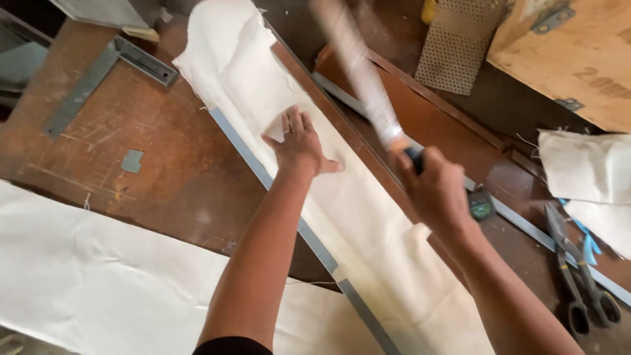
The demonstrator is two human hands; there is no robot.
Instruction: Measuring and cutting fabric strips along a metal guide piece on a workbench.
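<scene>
A long strip of cream cloth (250, 79) lies over a grey metal bar (243, 148) that runs diagonally across the rusty brown table (158, 151). My left hand (299, 141) rests flat on the cloth, fingers spread, pressing it down. My right hand (430, 187) is closed around the dark handle of a long white-wrapped stick (358, 66), which is raised and blurred by motion above the cloth.
A wide sheet of cream cloth (98, 276) covers the near left. A steel square (98, 72) lies far left. Scissors (578, 276), folded cloth pieces (585, 164), a perforated sheet (453, 39) and a plywood board (578, 52) sit at right.
</scene>
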